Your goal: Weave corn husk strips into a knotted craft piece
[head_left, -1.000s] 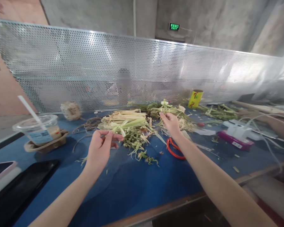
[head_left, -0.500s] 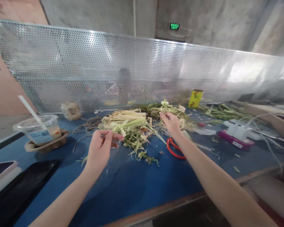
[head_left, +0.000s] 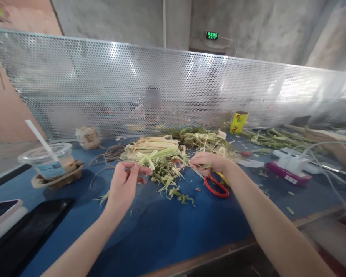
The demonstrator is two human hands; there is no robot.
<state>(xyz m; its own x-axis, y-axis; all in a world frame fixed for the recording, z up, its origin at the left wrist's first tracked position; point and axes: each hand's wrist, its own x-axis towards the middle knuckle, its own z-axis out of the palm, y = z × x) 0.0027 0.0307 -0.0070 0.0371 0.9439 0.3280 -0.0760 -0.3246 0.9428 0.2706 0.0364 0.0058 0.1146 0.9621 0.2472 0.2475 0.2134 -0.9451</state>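
My left hand (head_left: 125, 184) hovers over the blue table (head_left: 167, 227) with thumb and fingertips pinched on a thin pale leaf strip, just left of a bundle of pale green stalks (head_left: 152, 148). My right hand (head_left: 209, 162) is curled around a green leaf piece, close above the red-handled scissors (head_left: 216, 186). Between the hands lies a heap of green and pale plant scraps (head_left: 168, 175). A second pile of leafy stalks (head_left: 206, 139) lies behind my right hand.
A plastic cup with lid and straw (head_left: 47, 161) stands at left, with a dark phone (head_left: 25, 231) nearer me. A yellow cup (head_left: 238, 122) stands by the perforated metal screen (head_left: 161, 88). A white power strip with cables (head_left: 294, 163) lies at right, by another person's arm (head_left: 344, 156).
My right hand has pulled back from the far leafy pile toward me with a green piece in it, and now sits over the scissors. The left hand has barely moved.
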